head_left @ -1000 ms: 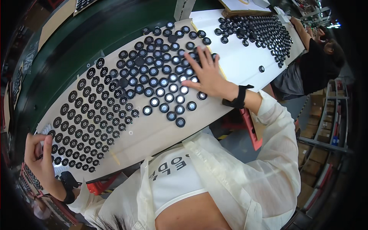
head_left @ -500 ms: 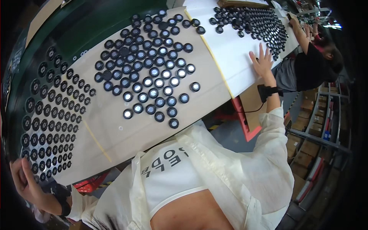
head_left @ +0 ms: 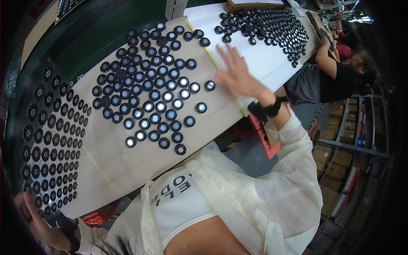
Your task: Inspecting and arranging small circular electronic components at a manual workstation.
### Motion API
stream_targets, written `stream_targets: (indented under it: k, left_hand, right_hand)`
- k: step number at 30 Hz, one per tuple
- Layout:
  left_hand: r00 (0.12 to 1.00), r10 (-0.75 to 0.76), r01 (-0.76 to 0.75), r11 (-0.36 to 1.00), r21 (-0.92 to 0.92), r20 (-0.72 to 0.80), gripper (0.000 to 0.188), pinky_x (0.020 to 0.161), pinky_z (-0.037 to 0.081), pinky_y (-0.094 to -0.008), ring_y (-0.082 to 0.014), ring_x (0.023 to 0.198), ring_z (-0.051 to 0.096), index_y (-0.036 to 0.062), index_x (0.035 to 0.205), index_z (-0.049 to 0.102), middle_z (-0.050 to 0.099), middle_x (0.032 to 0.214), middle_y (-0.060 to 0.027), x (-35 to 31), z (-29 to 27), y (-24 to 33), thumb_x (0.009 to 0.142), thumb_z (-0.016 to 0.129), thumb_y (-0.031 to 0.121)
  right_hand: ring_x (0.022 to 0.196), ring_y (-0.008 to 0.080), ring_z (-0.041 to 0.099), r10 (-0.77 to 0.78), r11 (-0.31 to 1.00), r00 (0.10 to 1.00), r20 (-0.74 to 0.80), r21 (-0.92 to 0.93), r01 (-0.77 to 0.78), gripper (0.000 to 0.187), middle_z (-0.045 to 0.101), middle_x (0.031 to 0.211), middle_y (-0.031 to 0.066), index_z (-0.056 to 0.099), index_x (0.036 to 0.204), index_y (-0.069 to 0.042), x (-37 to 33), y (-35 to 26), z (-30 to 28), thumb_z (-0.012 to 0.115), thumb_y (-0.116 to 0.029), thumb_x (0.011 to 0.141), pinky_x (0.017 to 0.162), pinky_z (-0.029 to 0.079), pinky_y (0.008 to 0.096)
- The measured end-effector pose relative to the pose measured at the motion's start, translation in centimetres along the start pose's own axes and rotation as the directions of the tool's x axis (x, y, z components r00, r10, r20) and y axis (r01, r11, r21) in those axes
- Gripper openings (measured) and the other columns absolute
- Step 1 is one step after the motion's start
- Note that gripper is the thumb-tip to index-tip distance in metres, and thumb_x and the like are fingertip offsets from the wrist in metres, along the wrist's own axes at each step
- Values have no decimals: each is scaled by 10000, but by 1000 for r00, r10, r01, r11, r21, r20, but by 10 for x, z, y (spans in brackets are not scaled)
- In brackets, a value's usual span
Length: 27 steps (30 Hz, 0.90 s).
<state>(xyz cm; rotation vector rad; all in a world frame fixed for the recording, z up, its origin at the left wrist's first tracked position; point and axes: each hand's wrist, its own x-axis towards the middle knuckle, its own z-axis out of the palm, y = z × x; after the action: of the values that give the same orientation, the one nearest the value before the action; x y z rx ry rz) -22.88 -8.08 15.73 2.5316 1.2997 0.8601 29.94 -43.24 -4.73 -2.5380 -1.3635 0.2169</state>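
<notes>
Several black round caps [head_left: 144,97], some with shiny centres, lie in a loose cluster on a tan board [head_left: 127,165]. My right hand [head_left: 236,72] hovers flat and blurred just right of this cluster, fingers spread, over the yellow seam [head_left: 212,59] between the tan board and a white board [head_left: 267,63]. It holds nothing. Neat rows of smaller black caps [head_left: 51,140] fill the board's left end. My left hand [head_left: 32,216] sits at the lower left by that end's corner; its fingers are partly out of view.
Another batch of black caps [head_left: 272,25] covers the white board at the far right, where a co-worker [head_left: 340,80] in a black top reaches in. A red crate [head_left: 263,136] sits under the table edge. Shelves with cardboard boxes [head_left: 348,153] stand at the right.
My right hand left the cluster's right edge, swung out onto the white board, then came back to the seam. My left hand stayed at the lower left corner.
</notes>
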Motion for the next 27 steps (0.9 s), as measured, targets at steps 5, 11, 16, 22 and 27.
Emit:
stream_targets:
  k: [5,11,16,22,27]
  left_hand:
    - [999,-33,36,997,72,-42,139,733,382,-175,-44,732,422,-48,951,622,550,858,3,-7,-8,3,967,613,90]
    - [991,-136,136,990,44,-16,130,846,410,-210,-61,820,494,-34,976,612,575,883,-6,-8,2,27,962,621,95]
    - [991,-137,135,974,-182,-3,103,849,384,-191,-64,839,495,-18,961,610,571,894,-7,-9,3,30,959,618,85]
    - [998,-33,38,996,-84,61,77,791,377,-185,-62,797,479,-13,929,605,547,852,3,0,0,32,943,630,59]
    - [986,160,-160,987,-4,56,83,854,337,-172,-33,658,338,-20,898,615,496,748,44,0,4,34,925,652,50]
  right_hand:
    - [1426,491,179,313,898,856,-411,-165,-408,815,252,1556,226,271,1518,-374,74,163,-43,509,-746,832,1086,167,691]
    - [1446,484,133,435,892,868,-241,-18,-452,680,238,1583,167,336,1482,-415,96,202,-35,423,-728,885,1080,27,726]
    - [1439,486,146,278,959,936,-216,7,-283,634,257,1564,200,388,1457,-382,79,158,-26,494,-657,896,1078,21,719]
    - [1424,500,168,61,998,981,-185,-16,-65,667,274,1540,243,345,1495,-335,53,67,-6,522,-601,909,1083,69,711]
    - [1418,530,142,-29,999,990,-141,13,31,680,244,1542,265,342,1500,-297,44,-6,10,529,-585,914,1082,55,713]
